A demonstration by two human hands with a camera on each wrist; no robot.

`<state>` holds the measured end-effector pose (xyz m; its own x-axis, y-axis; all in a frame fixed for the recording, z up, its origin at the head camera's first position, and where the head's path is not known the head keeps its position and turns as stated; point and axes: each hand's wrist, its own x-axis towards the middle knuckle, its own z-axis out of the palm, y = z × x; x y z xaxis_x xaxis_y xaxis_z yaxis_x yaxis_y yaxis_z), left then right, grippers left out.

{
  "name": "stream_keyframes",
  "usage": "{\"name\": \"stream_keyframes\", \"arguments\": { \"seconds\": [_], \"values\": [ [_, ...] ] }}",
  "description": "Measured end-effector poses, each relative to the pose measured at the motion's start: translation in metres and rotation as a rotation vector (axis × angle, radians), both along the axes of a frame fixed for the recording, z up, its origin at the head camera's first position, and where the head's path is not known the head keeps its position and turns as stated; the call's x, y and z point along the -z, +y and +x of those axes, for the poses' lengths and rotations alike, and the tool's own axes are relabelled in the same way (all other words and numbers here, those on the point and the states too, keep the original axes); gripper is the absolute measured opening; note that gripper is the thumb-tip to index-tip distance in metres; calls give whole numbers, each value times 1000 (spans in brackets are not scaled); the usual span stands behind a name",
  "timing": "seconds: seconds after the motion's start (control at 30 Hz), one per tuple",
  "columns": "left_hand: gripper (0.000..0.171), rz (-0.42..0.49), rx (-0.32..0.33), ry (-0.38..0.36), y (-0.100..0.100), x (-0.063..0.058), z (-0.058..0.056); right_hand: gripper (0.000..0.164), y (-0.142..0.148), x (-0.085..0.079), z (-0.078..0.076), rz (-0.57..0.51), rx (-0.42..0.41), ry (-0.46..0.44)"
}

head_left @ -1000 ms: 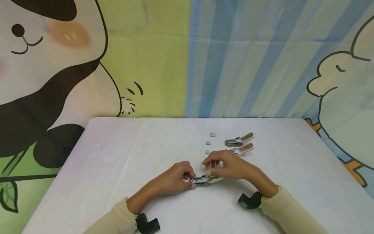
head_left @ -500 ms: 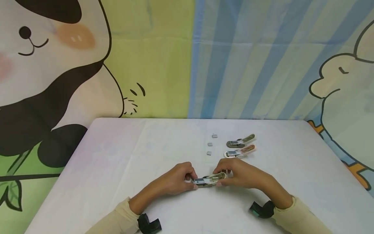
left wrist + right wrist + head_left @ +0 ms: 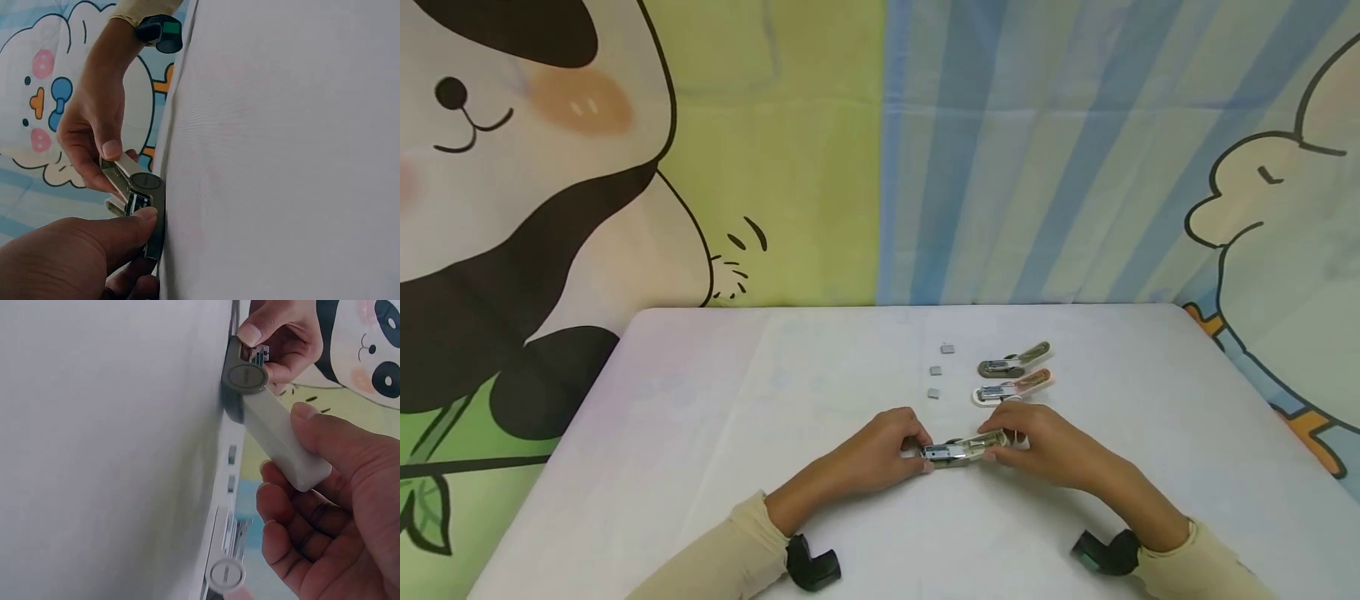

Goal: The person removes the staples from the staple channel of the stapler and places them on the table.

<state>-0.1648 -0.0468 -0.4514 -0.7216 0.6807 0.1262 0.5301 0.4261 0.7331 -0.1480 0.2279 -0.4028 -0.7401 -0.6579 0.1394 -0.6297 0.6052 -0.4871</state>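
Note:
A grey-green and white stapler (image 3: 958, 450) is between my hands on the white table, its top cover swung up and back so the metal staple channel shows. With thumb and fingers, my left hand (image 3: 887, 446) pinches the base at its front end; the left wrist view shows the thumb (image 3: 134, 231) on that end. At the other end, my right hand (image 3: 1048, 442) holds the raised cover. The right wrist view shows the white cover (image 3: 281, 437) between thumb and fingers. Beyond them lie three small grey blocks, apparently staples (image 3: 933, 393).
Two more staplers with raised covers lie at the back right, a pink-and-white one (image 3: 1011, 388) close behind my right hand and a grey-green one (image 3: 1011, 361) farther back. A printed cloth (image 3: 1037, 167) hangs behind the table (image 3: 700, 392).
My right hand has come down from above the stapler onto its raised cover. Since then, both hands and the stapler have shifted to the right and slightly away from me.

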Motion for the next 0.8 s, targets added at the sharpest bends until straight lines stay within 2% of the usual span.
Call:
{"name": "stream_keyframes", "arguments": {
  "seconds": [0.23, 0.4, 0.6, 0.8],
  "values": [
    [19, -118, 29, 65, 41, -6, -15, 23, 30, 1, -1, -22, 88, 52],
    [21, -134, 48, 88, 65, -3, -22, 25, 46, 2, 2, -7, 178, 65],
    [24, -131, 50, 118, 84, 1, -25, 28, 59, 6, 6, 14, 252, 92],
    [23, -180, 27, 162, 98, -6, -29, 31, 67, 8, 8, 22, 293, 176]
  ]
}}
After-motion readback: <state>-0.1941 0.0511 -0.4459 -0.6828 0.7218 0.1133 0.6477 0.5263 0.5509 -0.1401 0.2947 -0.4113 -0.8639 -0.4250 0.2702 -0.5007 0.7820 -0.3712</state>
